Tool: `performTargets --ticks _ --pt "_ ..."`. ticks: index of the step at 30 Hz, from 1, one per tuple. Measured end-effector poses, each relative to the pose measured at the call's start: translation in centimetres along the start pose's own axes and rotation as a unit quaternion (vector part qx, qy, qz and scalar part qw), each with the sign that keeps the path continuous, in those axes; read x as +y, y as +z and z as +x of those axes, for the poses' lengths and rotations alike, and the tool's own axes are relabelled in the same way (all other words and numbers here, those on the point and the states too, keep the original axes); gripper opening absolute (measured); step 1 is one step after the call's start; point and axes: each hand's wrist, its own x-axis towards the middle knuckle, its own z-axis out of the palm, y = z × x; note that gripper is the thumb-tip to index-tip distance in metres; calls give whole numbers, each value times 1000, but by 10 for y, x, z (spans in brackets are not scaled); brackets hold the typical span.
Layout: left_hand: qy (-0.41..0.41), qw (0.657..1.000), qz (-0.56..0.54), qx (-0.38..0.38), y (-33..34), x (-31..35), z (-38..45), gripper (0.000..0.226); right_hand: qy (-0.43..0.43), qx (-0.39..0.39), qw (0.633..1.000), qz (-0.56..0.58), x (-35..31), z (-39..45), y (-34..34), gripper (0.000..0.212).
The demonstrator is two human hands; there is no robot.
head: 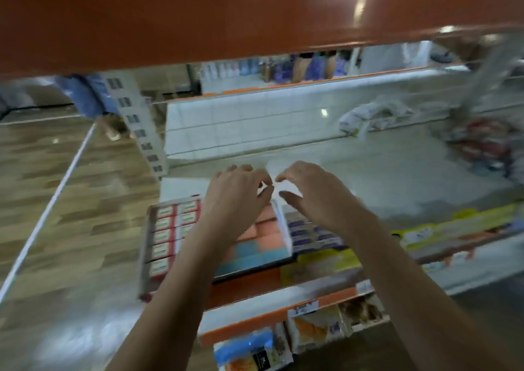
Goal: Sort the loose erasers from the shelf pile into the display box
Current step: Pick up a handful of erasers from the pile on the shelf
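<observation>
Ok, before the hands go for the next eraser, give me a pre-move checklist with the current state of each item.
1. Display box in reach below the hands: ok.
2. Orange and blue erasers already lying in neat rows in it: ok.
3. Left hand free of any eraser: cannot tell, fingers curled, frame blurred.
4. Right hand free: cannot tell, same reason.
5. Loose eraser pile located: cannot tell.
6. Red-and-white box to the left, out of the way: ok.

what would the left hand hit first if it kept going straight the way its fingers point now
Probably the right hand. The left hand points its curled fingers right and slightly away, and the right hand's fingertips sit almost against them above the white shelf. Blur hides the exact depth, so it might pass just beside them.
</observation>
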Motion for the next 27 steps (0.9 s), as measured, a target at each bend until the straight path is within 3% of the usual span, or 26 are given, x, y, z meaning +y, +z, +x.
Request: performTargets --ticks 7,16,27 --pt "138 989 51 -8 49 145 57 32 136 51 987 -68 124 -82 -59 33" --pt "204 976 64 -42 157 346 109 36 266 44 955 -123 291 -195 -101 33" --pt "221 971 51 -73 237 445 219 36 322 59 938 -110 454 -225 -134 36"
